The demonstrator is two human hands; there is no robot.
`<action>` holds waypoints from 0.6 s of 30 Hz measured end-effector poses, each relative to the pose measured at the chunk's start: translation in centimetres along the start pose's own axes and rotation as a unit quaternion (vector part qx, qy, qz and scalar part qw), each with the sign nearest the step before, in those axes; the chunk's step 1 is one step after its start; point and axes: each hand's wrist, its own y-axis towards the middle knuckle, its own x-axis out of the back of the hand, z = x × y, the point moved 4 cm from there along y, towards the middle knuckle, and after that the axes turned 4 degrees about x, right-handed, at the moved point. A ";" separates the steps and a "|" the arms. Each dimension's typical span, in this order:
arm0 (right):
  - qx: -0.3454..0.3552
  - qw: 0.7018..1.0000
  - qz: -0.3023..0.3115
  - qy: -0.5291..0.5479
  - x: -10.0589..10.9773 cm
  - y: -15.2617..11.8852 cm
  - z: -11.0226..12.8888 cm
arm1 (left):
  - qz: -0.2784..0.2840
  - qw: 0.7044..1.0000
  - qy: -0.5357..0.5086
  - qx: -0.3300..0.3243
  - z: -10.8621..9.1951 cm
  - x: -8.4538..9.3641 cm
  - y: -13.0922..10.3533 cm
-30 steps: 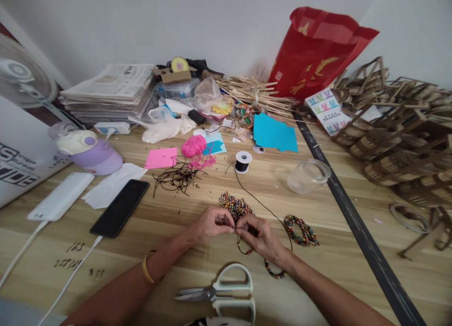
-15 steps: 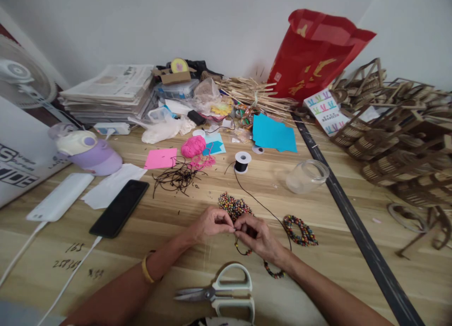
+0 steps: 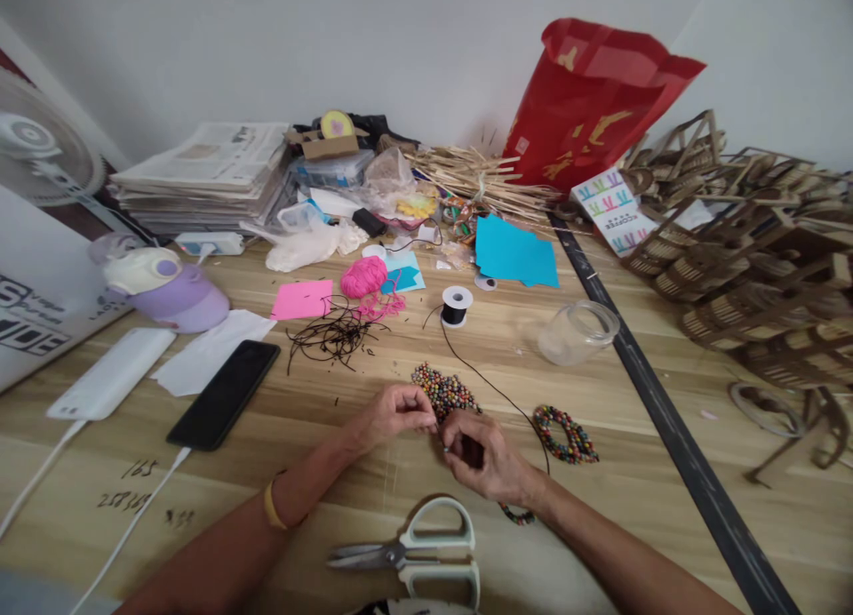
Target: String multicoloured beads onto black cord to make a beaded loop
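Observation:
My left hand [image 3: 401,411] is closed in a pinch with a short dark piece of cord at its fingertips. Close against it, my right hand [image 3: 485,455] has thumb and finger pressed together on the same cord. A small pale spot shows at the right fingertips, too small to name. Behind my fingers lies a pile of multicoloured beads [image 3: 445,388]. Part of a beaded strand [image 3: 516,513] shows below my right wrist. Black cord runs from a white spool [image 3: 457,307] to behind my right forearm. A coiled string of beads [image 3: 566,435] lies to the right.
White-handled scissors [image 3: 436,553] lie near the front edge. A glass jar [image 3: 578,333] rests at the right, and tangled black cord pieces [image 3: 337,333] at the left. A black phone [image 3: 223,395] has a cable attached. Wooden basketwork pieces [image 3: 753,268] crowd the right side.
My hands have drawn slightly apart and my right hand has turned. The small beaded loop that hung below my fingers is now hidden.

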 end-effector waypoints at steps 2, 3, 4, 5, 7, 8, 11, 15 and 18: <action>0.001 1.000 0.009 0.002 0.0 0.0 0.1 | 0.007 1.000 -0.003 -0.005 0.1 0.1 0.0; -0.004 1.000 0.012 0.005 0.0 -0.1 0.1 | 0.014 1.000 -0.004 -0.006 0.2 0.2 0.0; -0.013 1.000 0.010 0.007 0.1 -0.1 0.0 | 0.020 1.000 -0.005 -0.007 0.4 0.2 0.1; -0.023 1.000 0.004 0.010 0.1 -0.1 -0.1 | 0.027 1.000 -0.006 -0.007 0.7 0.3 0.2; -0.051 0.998 -0.012 0.026 0.2 -0.1 -0.5 | 0.033 0.999 -0.004 -0.003 1.3 0.3 0.3; -0.069 0.997 -0.019 0.041 0.1 -0.1 -0.7 | 0.034 0.999 -0.002 -0.003 1.5 0.3 0.4; -0.117 0.989 -0.018 0.089 -0.1 -0.1 -1.2 | 0.035 0.999 0.003 -0.003 1.8 0.2 0.5; -0.124 0.986 -0.017 0.109 -0.1 0.1 -1.1 | 0.041 0.999 0.003 0.006 1.9 -0.2 0.6; -0.105 0.989 -0.016 0.102 -0.1 0.1 -1.1 | 0.037 0.999 0.014 0.010 2.0 -0.4 0.6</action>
